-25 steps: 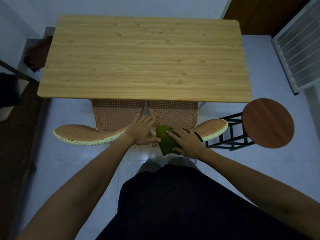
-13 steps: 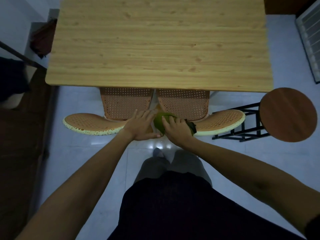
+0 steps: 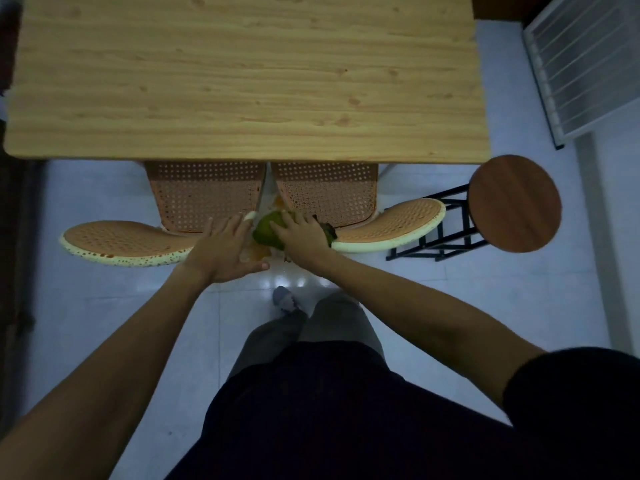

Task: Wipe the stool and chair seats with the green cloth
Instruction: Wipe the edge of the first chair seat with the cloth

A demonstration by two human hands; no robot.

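Two orange mesh chairs stand tucked under the wooden table (image 3: 242, 81); the left chair seat (image 3: 204, 199) and the right chair seat (image 3: 325, 192) show below its near edge. Their curved cream-rimmed backrests, the left one (image 3: 121, 242) and the right one (image 3: 391, 225), fan out towards me. My right hand (image 3: 301, 233) presses the bunched green cloth (image 3: 266, 230) against the inner end of the right backrest. Fingers spread, my left hand (image 3: 221, 251) lies flat on the inner end of the left backrest. A round brown stool seat (image 3: 514, 202) on a black frame stands to the right, away from both hands.
The floor is pale shiny tile (image 3: 104, 323). A white slatted rack (image 3: 581, 64) leans at the far right. Dark furniture runs along the left edge (image 3: 17, 237). My legs and one foot (image 3: 285, 301) stand just behind the chairs.
My right hand has pushed the green cloth forward, from below my left thumb to beside my left fingertips, between the chair backs. My left hand has stayed on the left backrest.
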